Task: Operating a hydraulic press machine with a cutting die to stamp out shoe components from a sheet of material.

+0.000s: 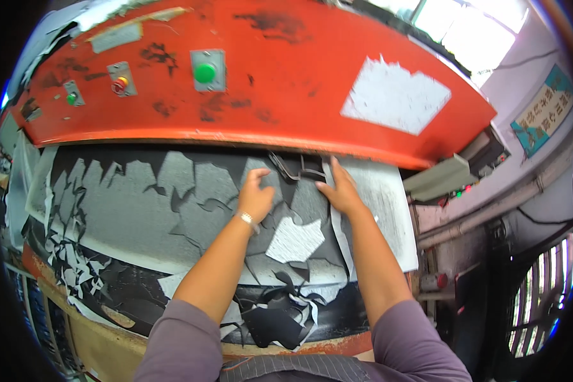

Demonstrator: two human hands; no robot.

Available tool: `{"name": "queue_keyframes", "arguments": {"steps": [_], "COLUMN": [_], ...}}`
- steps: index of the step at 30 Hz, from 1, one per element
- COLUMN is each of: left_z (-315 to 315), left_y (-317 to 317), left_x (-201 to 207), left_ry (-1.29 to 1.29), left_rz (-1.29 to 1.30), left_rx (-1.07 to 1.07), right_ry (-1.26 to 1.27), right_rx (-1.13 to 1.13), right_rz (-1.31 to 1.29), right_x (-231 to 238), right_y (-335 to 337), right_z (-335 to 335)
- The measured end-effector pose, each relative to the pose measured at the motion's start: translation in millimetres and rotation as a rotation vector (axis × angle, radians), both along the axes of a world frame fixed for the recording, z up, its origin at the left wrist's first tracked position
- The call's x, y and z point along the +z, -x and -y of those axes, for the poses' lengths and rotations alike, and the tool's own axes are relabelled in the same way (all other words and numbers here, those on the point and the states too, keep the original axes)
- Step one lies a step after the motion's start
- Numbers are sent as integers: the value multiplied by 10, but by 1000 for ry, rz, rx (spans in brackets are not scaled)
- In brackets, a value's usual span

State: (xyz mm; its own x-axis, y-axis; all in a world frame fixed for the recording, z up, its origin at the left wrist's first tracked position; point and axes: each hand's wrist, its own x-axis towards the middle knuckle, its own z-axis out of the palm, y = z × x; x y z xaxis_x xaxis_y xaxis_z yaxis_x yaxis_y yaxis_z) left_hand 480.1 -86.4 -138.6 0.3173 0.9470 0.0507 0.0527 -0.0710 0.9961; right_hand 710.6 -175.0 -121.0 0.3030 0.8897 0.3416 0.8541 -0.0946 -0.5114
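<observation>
Thin metal-strip frame, bent into an open, angular outline [291,176], lies between the two hands, at the far side of a dark grey, fabric-like sheet and close under the front edge of a long orange-red machine beam [280,121]. From left to right, I see first, at the far left on that beam, a small round green button [71,98]. Nearer to me is a heap of narrow, pointed grey and white scraps [76,270]. Next along the beam comes a red button with a yellow collar [120,85]. Below it spreads the dark grey, fabric-like sheet [134,207], slit and curling in places, followed on the beam by a large green button [204,72]. My left hand [254,198], with a silver band [247,219] at the wrist, has its thumb and forefinger apart, just left of the frame. Nearer lies a crumpled black scrap [274,326]; right of it and farther off, a white, many-sided textured piece [296,240] rests on the sheet. My right hand [342,191] is at the frame's right end, thumb and forefinger spread; I cannot tell whether they grip it. Farther right are a torn-edged white paper patch [395,95] on the beam and a pale, smudged board [391,223] below.
</observation>
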Motion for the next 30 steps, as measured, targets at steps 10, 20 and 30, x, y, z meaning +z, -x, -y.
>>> {"name": "queue_keyframes", "arguments": {"steps": [10, 20, 30], "left_z": [-1552, -1229, 1994], "left_y": [3127, 4656, 2683], "left_x": [1093, 1670, 688], "left_ry": [-376, -350, -216], "left_rz": [-280, -247, -467], "left_rx": [855, 442, -341], "right_ry": [-233, -226, 402], "right_rx": [268, 208, 535], "right_rz": [-327, -197, -62], "right_x": [1522, 1835, 554], "right_y": [1792, 2584, 2643], "right_z": [72, 93, 3306]}}
